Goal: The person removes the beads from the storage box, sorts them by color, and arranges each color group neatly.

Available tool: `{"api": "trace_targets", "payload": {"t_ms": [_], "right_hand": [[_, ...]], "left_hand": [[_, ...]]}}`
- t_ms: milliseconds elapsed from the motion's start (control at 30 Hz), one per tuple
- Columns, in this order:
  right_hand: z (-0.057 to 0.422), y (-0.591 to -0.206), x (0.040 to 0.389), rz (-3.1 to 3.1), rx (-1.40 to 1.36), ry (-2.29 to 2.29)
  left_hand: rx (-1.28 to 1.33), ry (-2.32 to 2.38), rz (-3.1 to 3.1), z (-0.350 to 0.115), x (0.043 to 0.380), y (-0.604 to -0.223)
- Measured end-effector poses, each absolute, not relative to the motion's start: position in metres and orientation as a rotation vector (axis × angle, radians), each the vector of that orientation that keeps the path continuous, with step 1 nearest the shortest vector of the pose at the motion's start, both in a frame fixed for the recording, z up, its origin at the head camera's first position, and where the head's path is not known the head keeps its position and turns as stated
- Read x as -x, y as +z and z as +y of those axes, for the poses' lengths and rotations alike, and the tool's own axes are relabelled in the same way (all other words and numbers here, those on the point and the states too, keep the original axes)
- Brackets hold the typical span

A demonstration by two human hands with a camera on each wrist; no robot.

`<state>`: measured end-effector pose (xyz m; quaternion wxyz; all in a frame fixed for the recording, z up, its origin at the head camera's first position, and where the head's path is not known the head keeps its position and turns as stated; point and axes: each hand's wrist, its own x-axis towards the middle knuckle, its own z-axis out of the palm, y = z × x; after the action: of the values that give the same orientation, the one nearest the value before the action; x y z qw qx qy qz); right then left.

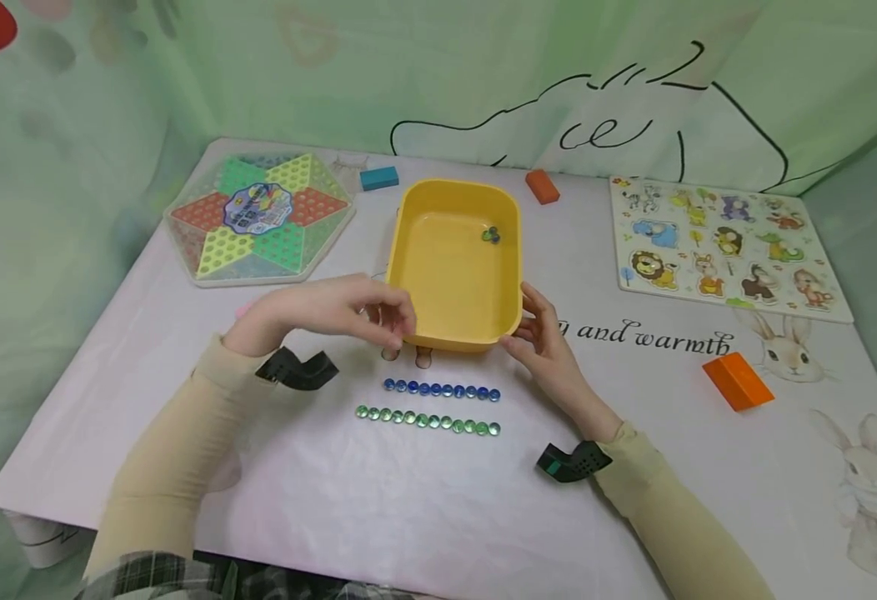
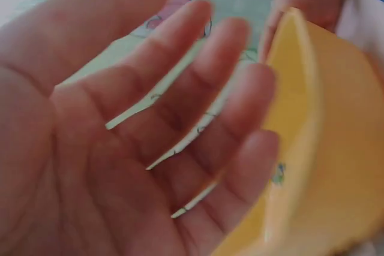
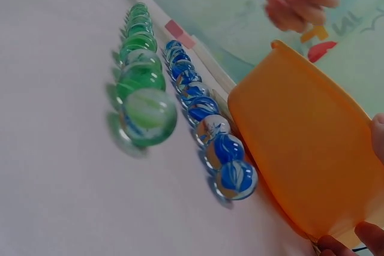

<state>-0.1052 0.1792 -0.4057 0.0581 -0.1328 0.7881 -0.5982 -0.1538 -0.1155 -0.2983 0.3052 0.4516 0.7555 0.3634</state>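
A yellow plastic bin point(image 1: 449, 279) sits mid-table, with a few green and dark marbles point(image 1: 490, 236) inside near its right wall. My right hand point(image 1: 551, 354) holds its near right corner, thumb at the front and fingers along the side. Over the near left corner hovers my left hand point(image 1: 341, 308); its fingers are loosely bent and hold nothing, as the left wrist view shows of the palm point(image 2: 102, 166). In front of the bin lie a row of blue marbles point(image 1: 448, 390) and, closer to me, a longer row of green marbles point(image 1: 422, 420).
A Chinese checkers board point(image 1: 258, 218) lies at the back left. At the back right is an animal puzzle board point(image 1: 724, 246). A blue block point(image 1: 379, 178) and a red-orange block point(image 1: 542, 187) stand behind the bin; an orange block point(image 1: 738, 382) lies to the right.
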Motion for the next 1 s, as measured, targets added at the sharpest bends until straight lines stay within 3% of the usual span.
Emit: {"api": "trace_targets", "payload": {"t_ms": [200, 533, 733, 1000], "right_hand": [[0.181, -0.407, 0.105, 2.37, 0.394, -1.833], [0.182, -0.407, 0.105, 2.385, 0.403, -1.816], [0.182, -0.407, 0.106, 2.391, 0.409, -1.815], [0.182, -0.408, 0.105, 2.375, 0.418, -1.834]], "left_hand": [[-1.072, 0.949, 2.186, -0.066, 0.19, -0.289], [-0.71, 0.955, 2.45, -0.011, 0.247, -0.313], [-0.469, 1.012, 2.533, 0.002, 0.263, -0.332], [-0.378, 0.814, 2.66, 0.014, 0.27, -0.341]]}}
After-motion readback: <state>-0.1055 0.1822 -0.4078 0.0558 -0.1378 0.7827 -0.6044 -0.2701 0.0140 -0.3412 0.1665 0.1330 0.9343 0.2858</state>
